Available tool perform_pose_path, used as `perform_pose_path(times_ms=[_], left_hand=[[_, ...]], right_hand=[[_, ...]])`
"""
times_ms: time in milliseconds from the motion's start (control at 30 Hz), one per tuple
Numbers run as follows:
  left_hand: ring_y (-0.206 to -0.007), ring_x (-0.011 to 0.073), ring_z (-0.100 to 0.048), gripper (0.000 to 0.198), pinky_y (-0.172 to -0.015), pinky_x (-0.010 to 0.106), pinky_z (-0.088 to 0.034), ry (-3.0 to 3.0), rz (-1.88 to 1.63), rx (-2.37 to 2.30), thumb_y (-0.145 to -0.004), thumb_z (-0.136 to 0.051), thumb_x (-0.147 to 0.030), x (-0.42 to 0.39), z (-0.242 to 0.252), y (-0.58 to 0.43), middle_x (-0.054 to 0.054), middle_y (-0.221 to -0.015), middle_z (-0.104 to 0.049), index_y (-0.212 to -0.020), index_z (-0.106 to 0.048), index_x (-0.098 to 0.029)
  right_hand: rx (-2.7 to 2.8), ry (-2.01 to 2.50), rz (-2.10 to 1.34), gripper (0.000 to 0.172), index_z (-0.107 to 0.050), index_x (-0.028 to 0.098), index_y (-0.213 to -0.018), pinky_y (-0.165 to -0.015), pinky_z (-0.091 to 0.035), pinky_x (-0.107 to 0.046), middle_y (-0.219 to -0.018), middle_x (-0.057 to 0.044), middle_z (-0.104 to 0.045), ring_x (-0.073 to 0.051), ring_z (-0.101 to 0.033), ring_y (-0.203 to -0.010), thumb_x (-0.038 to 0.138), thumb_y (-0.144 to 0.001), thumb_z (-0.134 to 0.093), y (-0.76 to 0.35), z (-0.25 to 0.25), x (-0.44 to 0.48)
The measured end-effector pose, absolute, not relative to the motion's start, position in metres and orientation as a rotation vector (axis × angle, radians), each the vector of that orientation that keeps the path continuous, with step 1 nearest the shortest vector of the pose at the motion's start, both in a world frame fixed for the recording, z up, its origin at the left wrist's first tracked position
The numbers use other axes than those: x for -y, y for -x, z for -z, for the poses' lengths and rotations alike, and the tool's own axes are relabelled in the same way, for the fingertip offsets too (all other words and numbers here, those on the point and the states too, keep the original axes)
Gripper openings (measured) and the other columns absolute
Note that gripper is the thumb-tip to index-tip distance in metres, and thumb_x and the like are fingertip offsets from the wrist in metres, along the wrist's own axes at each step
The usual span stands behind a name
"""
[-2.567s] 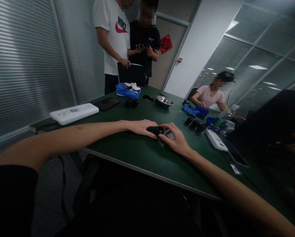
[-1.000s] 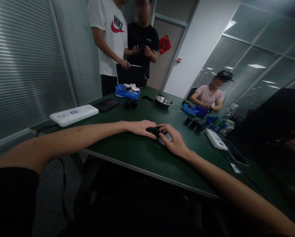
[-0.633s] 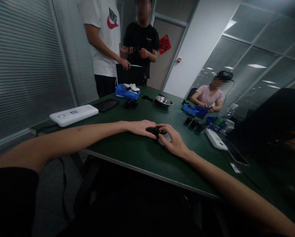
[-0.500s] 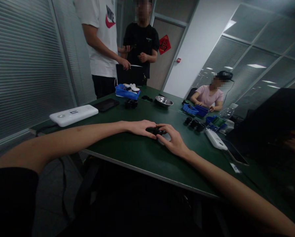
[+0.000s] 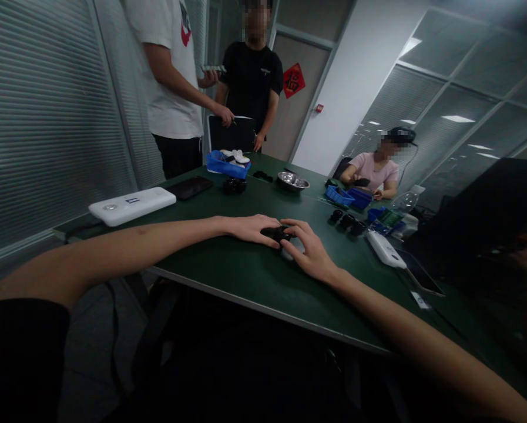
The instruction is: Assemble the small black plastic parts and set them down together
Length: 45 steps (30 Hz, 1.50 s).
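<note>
Both my hands meet at the middle of the dark green table [image 5: 254,276]. My left hand [image 5: 251,228] lies on the table with its fingers curled round a small black round part [image 5: 277,234]. My right hand [image 5: 308,251] pinches the same black part from the right with its fingertips. Most of the part is hidden between the fingers.
A white flat device [image 5: 131,204] and a black phone [image 5: 190,187] lie at the left. A blue tray [image 5: 227,163], a metal bowl [image 5: 292,181], more black parts [image 5: 346,221] and blue bins [image 5: 349,196] stand farther off. Two people stand at the far end; another person sits at the right.
My hands have stayed on the black part, the right fingers shifting slightly over it. The standing person in the white shirt has moved left and the one in black has lowered an arm.
</note>
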<state>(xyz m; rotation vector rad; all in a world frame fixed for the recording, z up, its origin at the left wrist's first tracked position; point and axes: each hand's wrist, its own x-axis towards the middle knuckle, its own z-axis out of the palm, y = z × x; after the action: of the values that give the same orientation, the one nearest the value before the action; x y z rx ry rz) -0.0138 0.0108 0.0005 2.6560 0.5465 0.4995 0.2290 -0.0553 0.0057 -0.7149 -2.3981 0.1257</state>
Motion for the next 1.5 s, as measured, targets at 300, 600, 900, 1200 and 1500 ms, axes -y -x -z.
perform_pose_path(times_ms=[300, 600, 900, 1200, 1500], left_hand=[[-0.118, 0.0265, -0.059, 0.053, -0.103, 0.036, -0.041, -2.657, -0.503, -0.56, -0.092, -0.062, -0.059, -0.0098, -0.0005, 0.0129, 0.011, -0.127, -0.064, -0.125, -0.063, -0.018], [-0.12, 0.0263, -0.057, 0.056, -0.105, 0.035, -0.04, -2.681, -0.487, -0.562, -0.093, -0.06, -0.061, -0.0116, 0.0012, 0.0147, 0.011, -0.132, -0.062, -0.129, -0.06, -0.018], [-0.119, 0.0265, -0.057, 0.058, -0.104, 0.036, -0.04, -2.669, -0.481, -0.568, -0.093, -0.061, -0.061, -0.0107, 0.0002, 0.015, 0.012, -0.131, -0.062, -0.13, -0.06, -0.017], [-0.119, 0.026, -0.058, 0.058, -0.102, 0.034, -0.041, -2.655, -0.479, -0.58, -0.092, -0.06, -0.063, -0.0104, 0.0001, 0.0153, 0.011, -0.132, -0.063, -0.128, -0.062, -0.017], [-0.12, 0.0272, -0.059, 0.056, -0.105, 0.037, -0.041, -2.645, -0.501, -0.568, -0.092, -0.062, -0.061, -0.0119, 0.0023, 0.0159, 0.012, -0.132, -0.064, -0.128, -0.063, -0.018]], right_hand=[[2.406, 0.695, -0.137, 0.015, -0.057, 0.025, -0.117, -0.11, -0.047, -0.054, -0.141, -0.014, -0.057, -0.029, -0.053, -0.132, 0.029, -0.106, -0.049, -0.2285, -0.0041, 0.054], [2.376, 0.723, -0.071, 0.014, -0.061, 0.025, -0.113, -0.108, -0.048, -0.055, -0.138, -0.013, -0.059, -0.03, -0.055, -0.129, 0.033, -0.102, -0.057, -0.2272, -0.0052, 0.055], [2.382, 0.737, -0.066, 0.015, -0.061, 0.025, -0.112, -0.107, -0.048, -0.055, -0.137, -0.013, -0.059, -0.031, -0.055, -0.128, 0.035, -0.103, -0.056, -0.2272, -0.0053, 0.0549], [2.401, 0.704, -0.132, 0.016, -0.059, 0.025, -0.115, -0.109, -0.047, -0.056, -0.138, -0.013, -0.057, -0.03, -0.054, -0.13, 0.033, -0.106, -0.049, -0.2263, -0.0069, 0.057], [2.403, 0.698, -0.115, 0.016, -0.058, 0.024, -0.116, -0.11, -0.046, -0.055, -0.139, -0.014, -0.057, -0.029, -0.053, -0.131, 0.031, -0.106, -0.048, -0.2254, -0.0074, 0.0585]])
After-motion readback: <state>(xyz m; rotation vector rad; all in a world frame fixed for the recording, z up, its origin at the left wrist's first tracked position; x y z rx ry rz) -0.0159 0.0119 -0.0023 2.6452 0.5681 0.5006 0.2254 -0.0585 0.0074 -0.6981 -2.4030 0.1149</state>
